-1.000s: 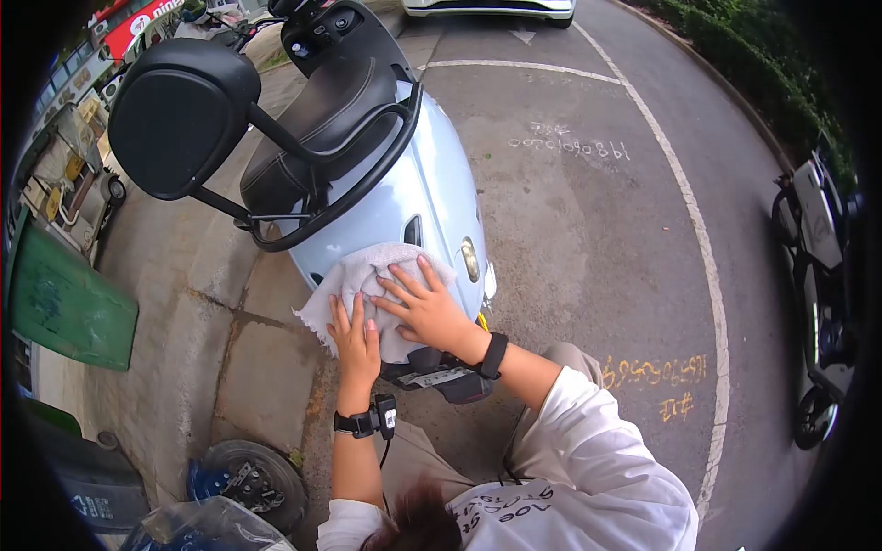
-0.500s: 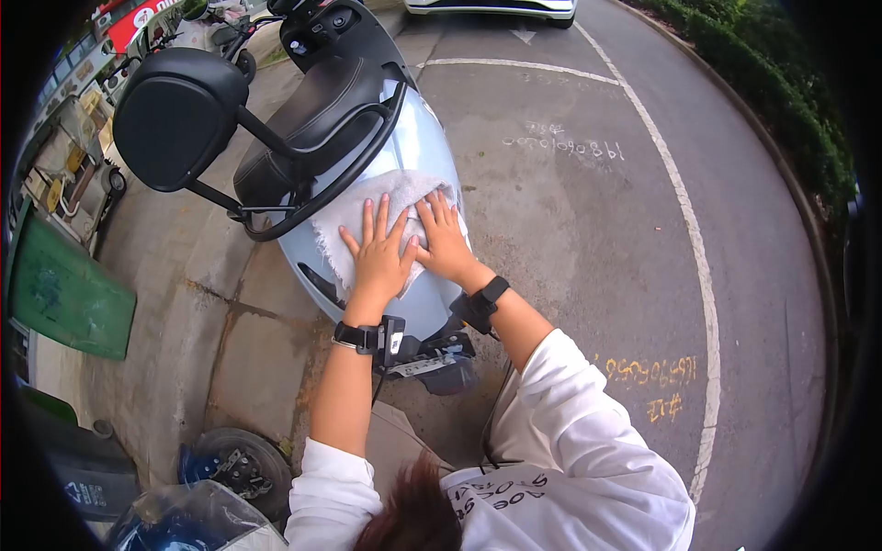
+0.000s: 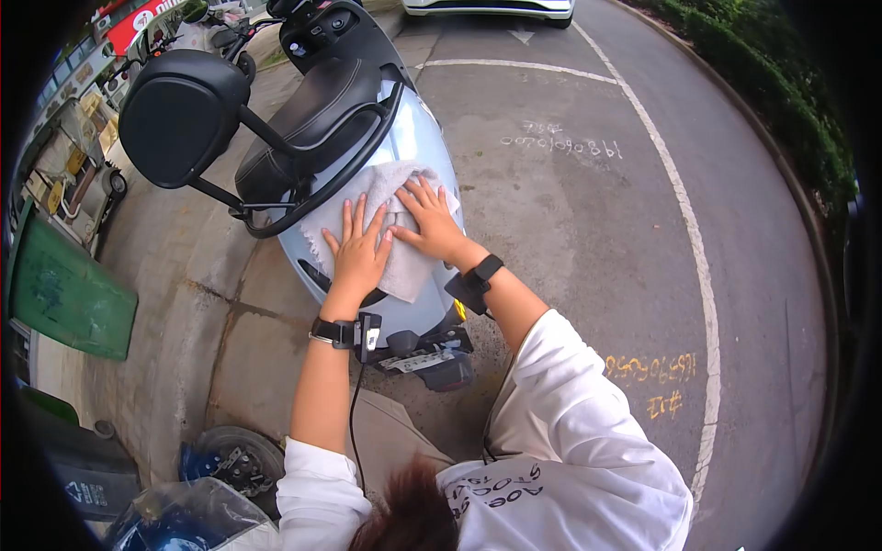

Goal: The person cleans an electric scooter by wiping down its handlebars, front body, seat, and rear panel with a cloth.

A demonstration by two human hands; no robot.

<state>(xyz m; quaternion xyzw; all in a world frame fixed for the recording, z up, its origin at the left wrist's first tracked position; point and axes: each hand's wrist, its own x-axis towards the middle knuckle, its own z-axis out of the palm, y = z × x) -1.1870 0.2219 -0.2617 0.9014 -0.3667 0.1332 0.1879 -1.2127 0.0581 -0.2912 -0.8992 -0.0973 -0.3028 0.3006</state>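
A light grey towel [image 3: 404, 266] is spread over the rear body of a pale blue scooter [image 3: 418, 138]. My left hand [image 3: 358, 253] lies on the towel's left part, fingers spread and pointing forward. Flat on the right part of the same towel rests my right hand [image 3: 430, 223], its fingers stretched out and slightly apart. Neither hand grips the cloth; both press it against the bodywork. Ahead of my hands curves the black grab rail [image 3: 317, 216], joined to a padded backrest [image 3: 184, 118]. Below the towel are the tail and licence plate [image 3: 415, 361].
The black seat [image 3: 312, 119] lies beyond the rail. To the left stand a green bin [image 3: 73, 289] and a dark bin [image 3: 87, 459]. A wheel [image 3: 241, 464] is near my lower left. A white car [image 3: 489, 9] is ahead, and a hedge [image 3: 781, 101] borders the road.
Both hands have slid a little to the left, taking the towel with them. The towel's folds have shifted, and more of the scooter's lower right rear shows.
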